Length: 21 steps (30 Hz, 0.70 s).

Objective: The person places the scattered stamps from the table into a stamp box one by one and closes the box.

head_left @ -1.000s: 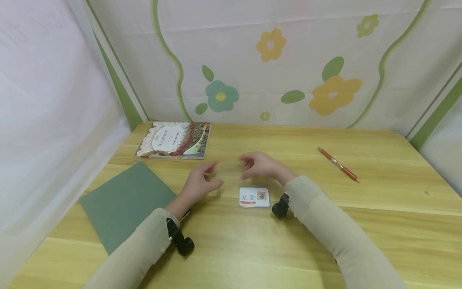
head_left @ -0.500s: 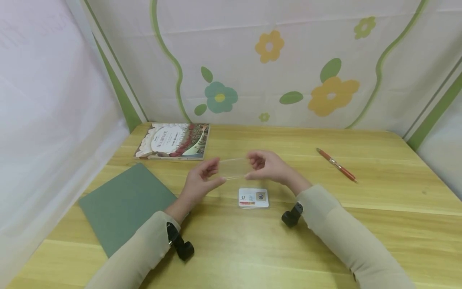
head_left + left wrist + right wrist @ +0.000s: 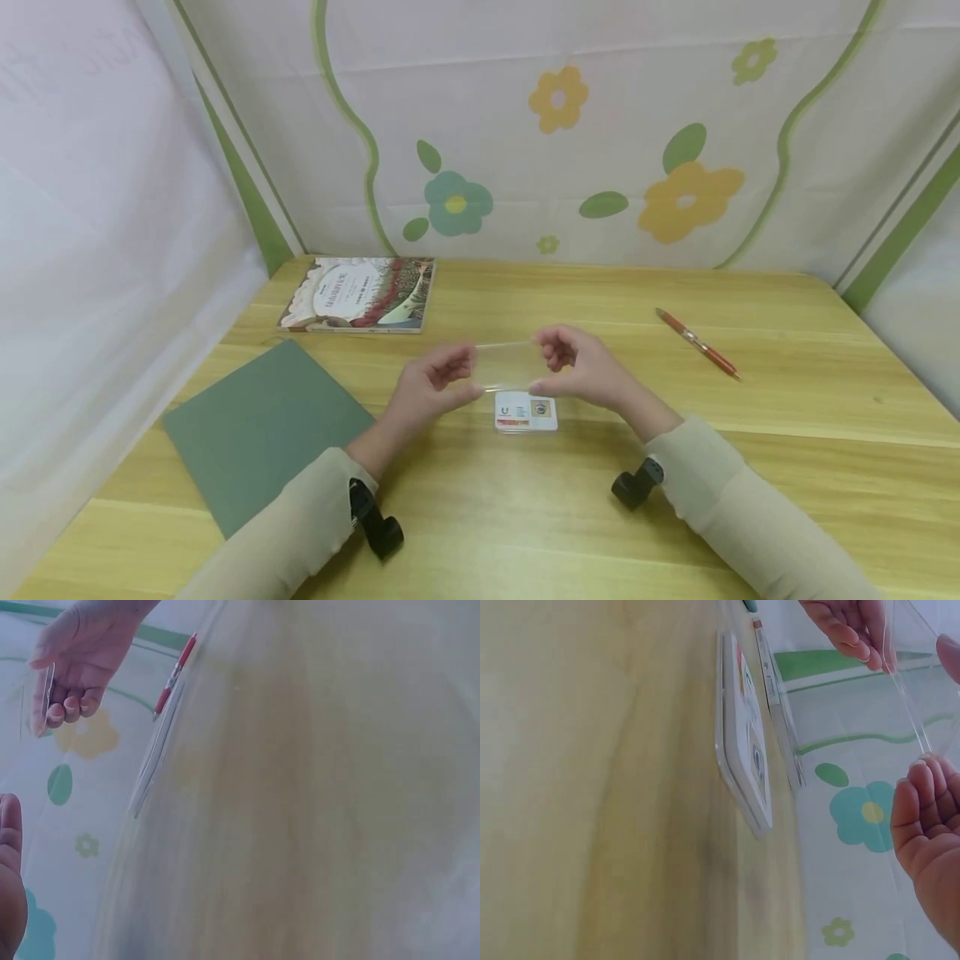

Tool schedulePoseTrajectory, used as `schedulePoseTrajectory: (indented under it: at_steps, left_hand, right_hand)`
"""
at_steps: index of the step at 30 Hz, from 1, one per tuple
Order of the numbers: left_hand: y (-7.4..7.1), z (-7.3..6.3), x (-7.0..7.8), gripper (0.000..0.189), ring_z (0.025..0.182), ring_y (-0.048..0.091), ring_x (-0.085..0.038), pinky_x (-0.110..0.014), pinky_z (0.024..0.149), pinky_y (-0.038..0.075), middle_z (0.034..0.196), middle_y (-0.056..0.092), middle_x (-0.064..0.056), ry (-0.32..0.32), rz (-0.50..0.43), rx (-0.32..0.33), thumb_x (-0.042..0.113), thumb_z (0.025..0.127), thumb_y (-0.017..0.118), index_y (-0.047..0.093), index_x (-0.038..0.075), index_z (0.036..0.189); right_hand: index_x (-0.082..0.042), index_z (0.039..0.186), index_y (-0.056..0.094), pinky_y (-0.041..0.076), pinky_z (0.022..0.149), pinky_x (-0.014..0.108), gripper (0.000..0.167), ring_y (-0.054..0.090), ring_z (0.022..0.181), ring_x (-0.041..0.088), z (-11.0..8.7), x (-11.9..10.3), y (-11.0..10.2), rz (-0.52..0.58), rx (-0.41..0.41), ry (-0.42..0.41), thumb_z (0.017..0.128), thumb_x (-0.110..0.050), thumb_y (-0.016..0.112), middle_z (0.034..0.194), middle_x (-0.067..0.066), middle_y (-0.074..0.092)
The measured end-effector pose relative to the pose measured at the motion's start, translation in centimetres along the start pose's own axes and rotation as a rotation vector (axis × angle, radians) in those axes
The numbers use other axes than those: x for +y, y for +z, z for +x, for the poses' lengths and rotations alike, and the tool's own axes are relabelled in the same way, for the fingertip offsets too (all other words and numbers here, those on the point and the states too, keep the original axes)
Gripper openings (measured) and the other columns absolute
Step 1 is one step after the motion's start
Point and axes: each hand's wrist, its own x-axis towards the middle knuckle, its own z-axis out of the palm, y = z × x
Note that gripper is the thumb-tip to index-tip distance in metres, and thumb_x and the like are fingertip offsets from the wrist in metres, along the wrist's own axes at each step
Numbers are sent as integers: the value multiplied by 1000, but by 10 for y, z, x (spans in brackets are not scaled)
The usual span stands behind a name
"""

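Between both hands is a clear plastic rectangular lid (image 3: pixel 508 367), thin-edged and see-through. My left hand (image 3: pixel 433 385) pinches its left end between thumb and fingers. The right hand (image 3: pixel 588 372) pinches the opposite end the same way. Below the lid's near edge lies a small white rectangular card stack (image 3: pixel 526 412) with printed text and a round picture; in the head view the lid's edge comes right to its far side. In the right wrist view the stack (image 3: pixel 748 742) sits in a shallow clear base, and the lid (image 3: pixel 909 697) is held raised above the table.
A dark green flat folder (image 3: pixel 262 433) lies at the left, partly under the left forearm. Behind it is an illustrated book (image 3: pixel 360 293). A red pen (image 3: pixel 697 342) lies at the right on the wooden table (image 3: pixel 825 500). A flowered curtain (image 3: pixel 510 125) stands at the back.
Both hands and the clear lid have moved right and nearer, toward the card stack. The motion blur on the lid has gone. The card stack, folder, book and pen lie where they were.
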Motion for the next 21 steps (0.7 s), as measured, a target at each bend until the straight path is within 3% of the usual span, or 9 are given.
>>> schedulePoseTrajectory:
  at_steps: [7,21]
  left_hand:
    - [3,-5,2,53,101,51,-42,-26,88,48,113,54,-29,15,78,-100,-4,74,72,54,-7,124]
    - [17,-11,5,60,102,58,-29,-35,89,48,117,56,-16,-82,379,-218,18,78,74,51,0,130]
  right_hand:
    - [3,109,53,47,72,29,58,49,80,21,-19,-1,0,-16,5,16,64,-16,84,91,20,52]
    - [6,108,56,47,70,24,61,50,79,22,-39,10,-1,-86,2,41,60,-16,85,91,18,55]
